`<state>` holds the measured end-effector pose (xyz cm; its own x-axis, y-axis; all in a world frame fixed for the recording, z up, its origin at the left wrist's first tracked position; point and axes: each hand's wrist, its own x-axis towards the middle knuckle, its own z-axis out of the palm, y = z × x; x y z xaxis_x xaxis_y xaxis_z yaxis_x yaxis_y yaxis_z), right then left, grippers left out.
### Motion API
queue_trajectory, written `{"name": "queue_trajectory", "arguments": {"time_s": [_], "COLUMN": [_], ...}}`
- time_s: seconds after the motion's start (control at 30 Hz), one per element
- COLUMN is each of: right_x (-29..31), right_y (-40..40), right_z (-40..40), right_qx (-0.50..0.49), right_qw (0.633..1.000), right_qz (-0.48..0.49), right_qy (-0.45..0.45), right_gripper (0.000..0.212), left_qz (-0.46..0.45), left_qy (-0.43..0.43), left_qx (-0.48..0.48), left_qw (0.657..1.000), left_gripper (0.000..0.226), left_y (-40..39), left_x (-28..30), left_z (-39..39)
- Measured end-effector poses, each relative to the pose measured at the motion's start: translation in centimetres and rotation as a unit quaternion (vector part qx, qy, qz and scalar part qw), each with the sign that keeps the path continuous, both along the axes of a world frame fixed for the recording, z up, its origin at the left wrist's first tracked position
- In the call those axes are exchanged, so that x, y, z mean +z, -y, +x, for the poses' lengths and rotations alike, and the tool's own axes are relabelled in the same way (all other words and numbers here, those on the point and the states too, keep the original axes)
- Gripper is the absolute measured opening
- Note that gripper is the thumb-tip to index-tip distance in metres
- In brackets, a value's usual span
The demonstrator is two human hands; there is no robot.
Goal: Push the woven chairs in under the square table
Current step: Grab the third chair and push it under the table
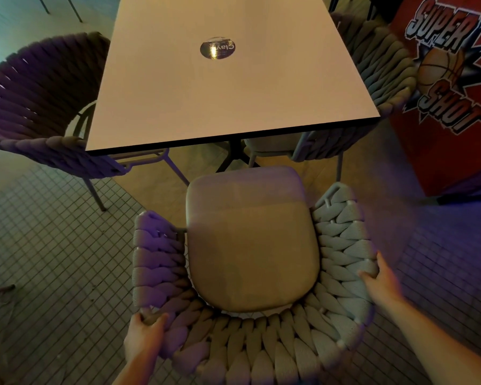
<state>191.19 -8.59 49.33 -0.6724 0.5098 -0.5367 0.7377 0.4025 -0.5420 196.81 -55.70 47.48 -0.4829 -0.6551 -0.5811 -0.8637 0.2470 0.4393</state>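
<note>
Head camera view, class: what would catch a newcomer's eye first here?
The near woven chair fills the foreground, gripped by the left hand and right hand, standing clear of the square table. At far right, a red Super Shot basketball panel stands out.

Open floor (206, 173) separates the near chair (250, 245) from the table edge (233, 136); the pedestal base (235, 155) and flanking chairs (39, 107) bound the gap.

Head cam looks steeply down, close over near chair (250, 245) (table (220, 93) beyond).
</note>
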Motion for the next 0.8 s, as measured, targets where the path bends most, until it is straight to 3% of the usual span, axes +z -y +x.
{"name": "queue_trajectory", "arguments": {"time_s": [0.17,0.4,0.5,0.67,0.8], "right_x": [0.0,0.1,0.1,0.0,0.7], "right_y": [0.5,0.9,1.2,1.0,1.2], "right_z": [0.2,0.8,0.8,0.9,1.0], "right_qx": [-0.016,-0.035,-0.037,-0.036,-0.03], "right_qw": [1.0,0.999,0.998,0.999,0.999], "right_qz": [-0.001,0.021,0.031,0.025,0.021], "right_qy": [-0.005,-0.029,-0.036,-0.031,-0.017], "right_gripper": [0.063,0.069,0.07,0.07,0.066], "left_qz": [-0.028,-0.054,-0.065,-0.063,-0.082], "left_qy": [0.001,-0.005,-0.005,0.02,0.023], "left_qx": [-0.025,-0.12,-0.149,-0.16,-0.202], "left_qw": [0.999,0.991,0.987,0.985,0.976], "left_gripper": [0.036,0.065,0.056,0.066,0.059], "left_y": [1.3,3.3,3.9,4.2,4.1], "left_x": [0.3,0.9,1.2,1.1,1.8], "left_z": [-1.2,-4.9,-7.2,-7.9,-8.4]}}
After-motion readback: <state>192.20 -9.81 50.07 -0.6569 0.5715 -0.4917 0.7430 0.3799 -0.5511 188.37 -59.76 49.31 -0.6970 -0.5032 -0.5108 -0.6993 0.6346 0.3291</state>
